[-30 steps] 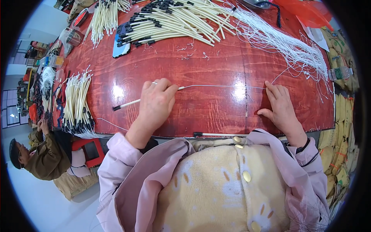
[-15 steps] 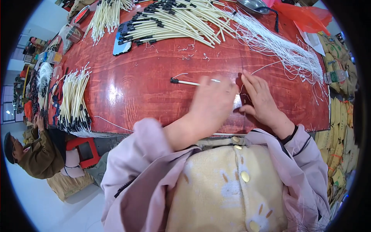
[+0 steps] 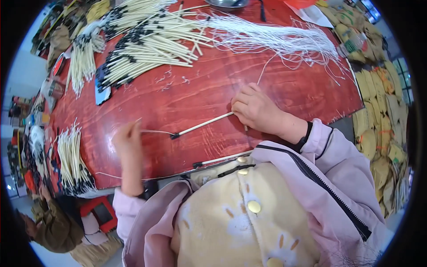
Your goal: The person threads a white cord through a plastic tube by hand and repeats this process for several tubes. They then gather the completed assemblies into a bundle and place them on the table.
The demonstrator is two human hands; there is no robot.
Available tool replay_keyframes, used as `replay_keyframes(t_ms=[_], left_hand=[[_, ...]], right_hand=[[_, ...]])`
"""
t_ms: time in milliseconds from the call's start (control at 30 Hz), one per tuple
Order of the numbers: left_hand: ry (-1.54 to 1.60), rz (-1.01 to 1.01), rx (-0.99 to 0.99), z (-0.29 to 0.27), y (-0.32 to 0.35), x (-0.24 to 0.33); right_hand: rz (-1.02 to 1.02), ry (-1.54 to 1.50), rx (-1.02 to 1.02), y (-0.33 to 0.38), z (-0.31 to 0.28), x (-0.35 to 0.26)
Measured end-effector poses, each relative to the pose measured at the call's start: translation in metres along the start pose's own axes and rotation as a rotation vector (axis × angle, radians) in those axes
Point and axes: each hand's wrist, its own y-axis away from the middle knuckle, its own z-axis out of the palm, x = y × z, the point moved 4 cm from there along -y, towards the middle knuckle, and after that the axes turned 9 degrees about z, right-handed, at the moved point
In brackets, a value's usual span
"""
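My right hand (image 3: pixel 260 110) is closed around one end of a thin cream stick (image 3: pixel 204 123) with a black piece at its other end. A loose white string (image 3: pixel 265 66) runs from this hand up toward a bundle of strings. Off to the left, my left hand (image 3: pixel 129 144), a little blurred, pinches the free end of a short white cord (image 3: pixel 155 131). That cord stretches from the stick's black end to my fingers. A second cream stick (image 3: pixel 222 159) with a black end lies along the near table edge, just in front of my body.
A large heap of black-ended sticks (image 3: pixel 151 53) covers the far left of the red table (image 3: pixel 178 95). Beside it are a phone (image 3: pixel 102 94) and a metal bowl (image 3: pixel 227 3). White strings (image 3: pixel 275 35) spread at far right; another stick bundle (image 3: pixel 70 153) stands left, near a seated person (image 3: pixel 58 222).
My left hand has moved away leftward from the right hand, drawing out the cord. The right hand now grips the stick's end. The view has shifted, too.
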Motion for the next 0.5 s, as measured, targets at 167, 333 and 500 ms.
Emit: replay_keyframes(t_ms=[167, 333, 500], left_hand=[[-0.316, -0.139, 0.124, -0.094, 0.053, -0.077], [-0.773, -0.279, -0.202, -0.121, 0.107, -0.086], [-0.19, 0.021, -0.097, -0.054, 0.049, 0.044]], right_hand=[[0.069, -0.041, -0.076, 0.043, -0.029, 0.019], [0.156, -0.188, -0.265, 0.073, -0.066, 0.03], [0.278, -0.036, -0.138, 0.048, -0.062, 0.061]])
